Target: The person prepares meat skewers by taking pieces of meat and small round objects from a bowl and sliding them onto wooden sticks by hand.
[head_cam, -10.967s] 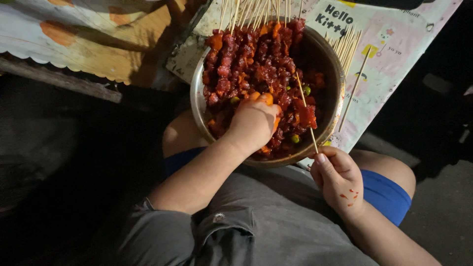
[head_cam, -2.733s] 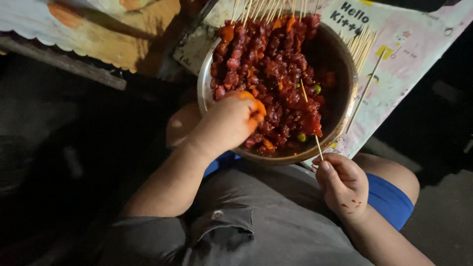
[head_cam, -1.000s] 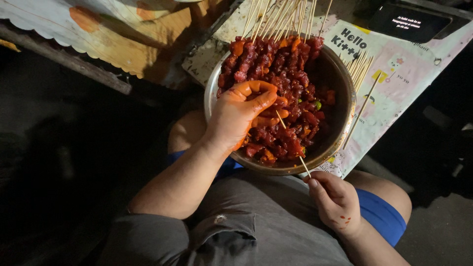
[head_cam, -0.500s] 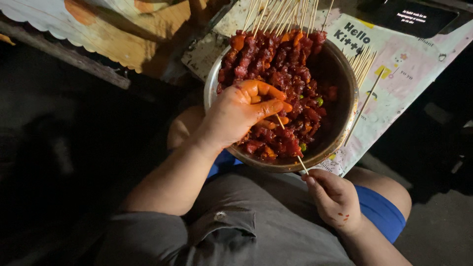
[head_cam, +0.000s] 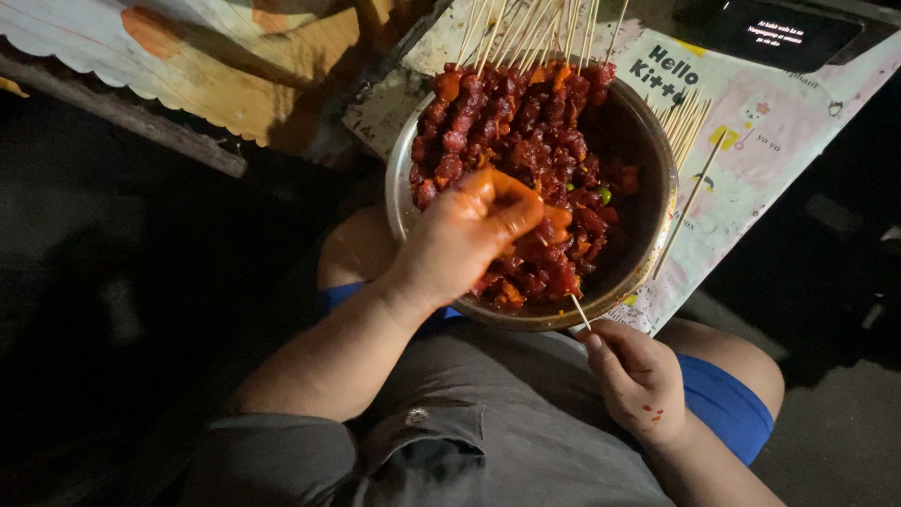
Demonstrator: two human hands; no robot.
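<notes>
A round metal bowl full of red marinated meat chunks rests against my knees. My left hand, smeared with orange-red sauce, is inside the bowl with its fingers pinched on a piece of meat at the tip of a skewer. My right hand is below the bowl's near rim and grips the lower end of that thin wooden skewer, which slants up into the meat. Several finished skewers lean at the bowl's far side.
Loose bare skewers lie to the right of the bowl on a pale printed sheet. A dark phone screen glows at the top right. A patterned cloth over a board is at the upper left. Dark ground surrounds me.
My left hand has stayed in the bowl, closing its fingers on meat around the skewer tip. My right hand keeps hold of the skewer's end. The camera view has shifted slightly.
</notes>
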